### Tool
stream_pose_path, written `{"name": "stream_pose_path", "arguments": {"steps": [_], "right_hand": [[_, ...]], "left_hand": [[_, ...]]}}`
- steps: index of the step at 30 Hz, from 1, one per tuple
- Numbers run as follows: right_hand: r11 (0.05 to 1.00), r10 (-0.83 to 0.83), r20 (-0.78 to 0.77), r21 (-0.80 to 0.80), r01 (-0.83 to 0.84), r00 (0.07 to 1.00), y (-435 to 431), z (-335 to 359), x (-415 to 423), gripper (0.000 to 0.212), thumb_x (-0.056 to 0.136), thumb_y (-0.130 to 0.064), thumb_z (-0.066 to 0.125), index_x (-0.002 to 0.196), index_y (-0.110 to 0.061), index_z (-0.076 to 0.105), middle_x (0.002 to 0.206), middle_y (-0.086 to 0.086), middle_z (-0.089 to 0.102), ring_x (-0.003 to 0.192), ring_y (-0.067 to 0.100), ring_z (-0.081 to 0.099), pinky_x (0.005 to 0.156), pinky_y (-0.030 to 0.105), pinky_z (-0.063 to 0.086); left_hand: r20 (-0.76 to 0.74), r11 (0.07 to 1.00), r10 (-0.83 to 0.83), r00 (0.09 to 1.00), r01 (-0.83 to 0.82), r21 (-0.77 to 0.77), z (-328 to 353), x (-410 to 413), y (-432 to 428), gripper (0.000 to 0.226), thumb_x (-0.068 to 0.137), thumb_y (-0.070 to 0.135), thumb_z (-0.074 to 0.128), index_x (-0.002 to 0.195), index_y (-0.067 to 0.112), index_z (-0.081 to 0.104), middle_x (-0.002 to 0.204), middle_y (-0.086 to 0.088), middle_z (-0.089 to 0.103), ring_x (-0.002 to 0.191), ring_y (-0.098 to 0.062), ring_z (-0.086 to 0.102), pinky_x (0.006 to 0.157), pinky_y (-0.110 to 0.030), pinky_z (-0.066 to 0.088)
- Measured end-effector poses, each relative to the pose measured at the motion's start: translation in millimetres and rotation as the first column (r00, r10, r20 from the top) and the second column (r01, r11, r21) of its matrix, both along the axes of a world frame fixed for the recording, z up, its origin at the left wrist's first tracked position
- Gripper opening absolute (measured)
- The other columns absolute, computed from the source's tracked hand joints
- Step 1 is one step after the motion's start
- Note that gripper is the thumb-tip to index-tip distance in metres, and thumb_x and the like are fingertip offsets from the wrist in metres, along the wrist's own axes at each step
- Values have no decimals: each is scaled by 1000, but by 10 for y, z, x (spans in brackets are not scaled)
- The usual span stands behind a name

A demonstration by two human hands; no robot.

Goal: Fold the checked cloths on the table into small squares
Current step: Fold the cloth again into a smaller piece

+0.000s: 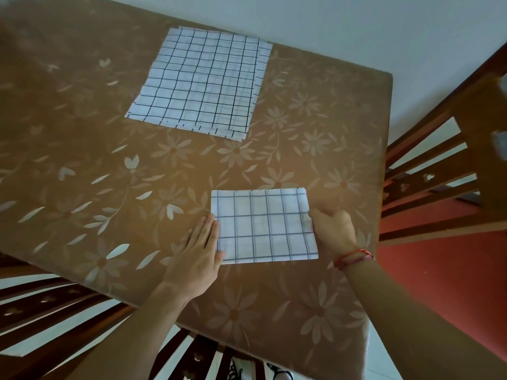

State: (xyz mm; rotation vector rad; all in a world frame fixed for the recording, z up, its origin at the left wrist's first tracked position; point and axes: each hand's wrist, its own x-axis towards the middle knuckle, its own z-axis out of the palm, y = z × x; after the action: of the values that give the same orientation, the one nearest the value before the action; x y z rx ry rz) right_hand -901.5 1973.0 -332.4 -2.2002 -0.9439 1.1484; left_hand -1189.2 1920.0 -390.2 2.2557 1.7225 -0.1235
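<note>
A folded white checked cloth (263, 226) lies flat near the table's front edge, a small rectangle with thin dark lines. My left hand (197, 248) rests flat with straight fingers along the cloth's left edge, palm down on the table. My right hand (332, 229) is at the cloth's right edge, its fingers curled under that edge and hidden, the thumb side on top. Farther back a stack of unfolded checked cloths (200, 80) lies spread flat, with several layers showing at its near right corner.
The table (96, 149) wears a brown cover with pale flowers. A wooden chair with a red seat (450, 215) stands close at the right, and two more chair backs (68, 319) crowd the front edge. Pale floor lies beyond the table's far edge.
</note>
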Motion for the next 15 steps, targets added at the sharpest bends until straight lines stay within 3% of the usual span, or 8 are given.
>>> {"name": "stream_pose_path", "arguments": {"steps": [3, 5, 8, 10, 12, 15], "right_hand": [[997, -81, -123, -29, 78, 989, 92, 1, -19, 28, 67, -35, 64, 52, -14, 54, 54, 2, 54, 56, 23, 51, 57, 36, 44], [996, -82, -180, -60, 73, 980, 127, 20, -42, 35, 70, -31, 66, 45, -15, 48, 45, 1, 48, 45, 19, 43, 52, 32, 38], [994, -59, -223, -107, 36, 973, 197, 31, -75, 35, 75, -30, 71, 52, -10, 54, 47, 2, 50, 38, 16, 41, 44, 27, 35], [991, -33, -244, -136, -1, 969, 239, 36, -106, 35, 72, -36, 77, 68, -4, 64, 59, 7, 58, 47, 20, 50, 48, 28, 41], [986, 7, -241, -161, -47, 970, 280, 0, -118, 47, 67, -39, 82, 87, 2, 70, 78, 9, 68, 67, 25, 63, 61, 34, 52], [984, 122, -93, -117, -133, 988, 306, 9, -111, 34, 74, -29, 79, 89, 1, 72, 92, 15, 74, 86, 29, 70, 82, 42, 58]], "left_hand": [[9, 1000, 7, 1000, -7, -20, 26, 10, 5, 65, 101, 44, 13, 154, 12, -7, 160, 0, -19, 147, -14, -21, 120, -34, -4], [-8, 1000, 1, 1000, -1, -21, 24, 12, 0, 66, 99, 47, 4, 153, 12, -10, 160, -1, -20, 146, -14, -21, 120, -34, -5], [-16, 1000, -3, 1000, 2, -30, 11, 8, -1, 72, 89, 51, -10, 150, 14, -15, 160, -1, -22, 146, -14, -23, 119, -33, -7], [-16, 999, 0, 1000, -1, -35, 8, 7, 3, 73, 87, 51, -12, 150, 14, -16, 160, 0, -23, 145, -14, -25, 120, -33, -7], [-10, 999, 3, 1000, -3, -36, 6, 4, 3, 74, 87, 51, -12, 150, 15, -16, 160, 0, -24, 145, -13, -26, 121, -35, -5], [24, 999, 10, 1000, -9, -39, 11, 3, -3, 72, 88, 51, -10, 150, 15, -14, 160, 0, -21, 146, -14, -23, 122, -37, -2]]}}
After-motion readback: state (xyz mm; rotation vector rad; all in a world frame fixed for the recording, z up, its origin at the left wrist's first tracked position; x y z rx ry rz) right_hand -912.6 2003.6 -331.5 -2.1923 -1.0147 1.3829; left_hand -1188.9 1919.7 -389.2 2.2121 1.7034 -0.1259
